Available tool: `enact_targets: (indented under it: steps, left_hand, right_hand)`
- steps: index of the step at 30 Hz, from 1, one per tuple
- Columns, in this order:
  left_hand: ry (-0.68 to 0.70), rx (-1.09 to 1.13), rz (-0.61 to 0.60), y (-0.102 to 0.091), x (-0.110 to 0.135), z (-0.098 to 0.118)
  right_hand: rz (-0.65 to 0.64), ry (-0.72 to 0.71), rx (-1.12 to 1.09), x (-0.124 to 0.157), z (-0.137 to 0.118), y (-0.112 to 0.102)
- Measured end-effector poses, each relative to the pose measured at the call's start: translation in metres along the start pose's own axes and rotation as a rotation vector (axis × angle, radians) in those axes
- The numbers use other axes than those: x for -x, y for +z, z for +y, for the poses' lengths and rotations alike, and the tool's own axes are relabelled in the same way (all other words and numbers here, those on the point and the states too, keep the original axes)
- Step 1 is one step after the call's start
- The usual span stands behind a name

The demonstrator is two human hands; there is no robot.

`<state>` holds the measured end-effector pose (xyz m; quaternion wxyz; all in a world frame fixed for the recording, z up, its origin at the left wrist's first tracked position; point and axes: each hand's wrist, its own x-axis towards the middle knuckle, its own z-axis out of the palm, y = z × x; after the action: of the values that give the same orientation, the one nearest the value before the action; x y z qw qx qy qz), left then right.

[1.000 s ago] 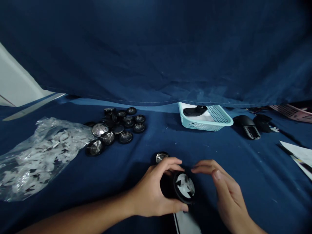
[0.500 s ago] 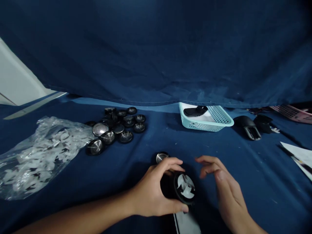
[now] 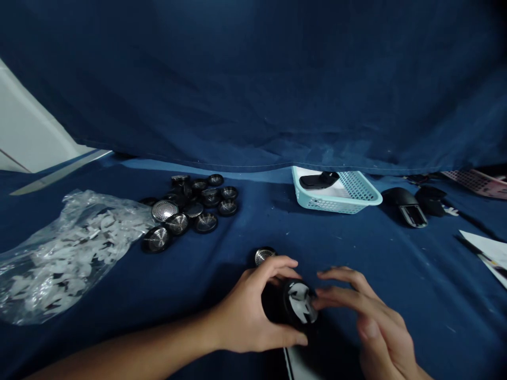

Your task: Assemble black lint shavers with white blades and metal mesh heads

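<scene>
While the left hand (image 3: 251, 311) holds a black round housing (image 3: 300, 302) at lower centre in a wide grip, the right hand (image 3: 372, 316) narrows, its fingertips (image 3: 332, 296) at the rim, contact unclear.

On the cloth-covered surface (image 3: 356, 253), a round part (image 3: 300, 303) sits between our left hand (image 3: 247, 311) and right hand (image 3: 372, 311), with a lone mesh disc (image 3: 264, 256) just behind it. Farther back and to the left lies a pile of similar discs (image 3: 190, 211), touching a plastic bag of small pieces (image 3: 67, 258) on its left. Back right, a moulded part (image 3: 319, 180) lies in a plastic basket (image 3: 336, 203). Just beyond the basket sits a mouse-shaped housing (image 3: 404, 207), and a sheet of paper (image 3: 485, 253) lies at the far right.
</scene>
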<state>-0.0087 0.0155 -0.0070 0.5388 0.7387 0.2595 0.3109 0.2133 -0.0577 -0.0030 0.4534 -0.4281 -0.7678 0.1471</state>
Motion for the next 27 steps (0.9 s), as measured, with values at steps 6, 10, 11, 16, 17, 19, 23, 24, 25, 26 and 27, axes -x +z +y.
enact_targets:
  steps: [6,10,11,16,17,19,23,24,25,26,27]
  left_hand:
    - [0.011,0.026,-0.021,0.001,0.001,-0.004]
    - [0.033,0.027,-0.014,0.001,0.001,-0.004]
    - [0.031,0.024,-0.017,0.0,0.001,-0.004]
    - [-0.005,-0.009,-0.015,-0.001,0.001,-0.001]
    - [-0.011,-0.01,-0.014,0.0,0.001,0.0]
    - [-0.011,-0.001,-0.008,0.0,0.001,0.001]
    - [0.026,0.01,-0.009,0.0,0.0,0.0]
    - [0.036,0.005,-0.015,0.0,0.0,-0.001]
    - [0.043,-0.002,-0.02,0.0,0.0,-0.002]
    - [0.049,-0.009,-0.023,-0.001,0.0,-0.002]
    - [0.051,-0.016,-0.022,-0.001,0.0,-0.003]
  right_hand:
    - [-0.135,-0.105,0.093,-0.006,-0.006,0.0]
    - [-0.169,-0.229,0.216,-0.005,0.001,0.009]
    - [-0.182,-0.234,0.243,-0.004,0.003,0.011]
    - [-0.136,-0.179,0.285,-0.003,0.003,0.008]
    - [-0.104,-0.174,0.285,-0.004,0.002,0.006]
    - [-0.052,-0.165,0.288,-0.007,-0.002,0.003]
    - [-0.05,-0.141,0.268,-0.015,-0.011,0.002]
    - [-0.068,-0.128,0.249,-0.017,-0.012,0.002]
    - [-0.087,-0.108,0.224,-0.017,-0.012,0.003]
    - [-0.105,-0.073,0.197,-0.017,-0.012,0.004]
    - [-0.118,-0.026,0.168,-0.017,-0.012,0.005]
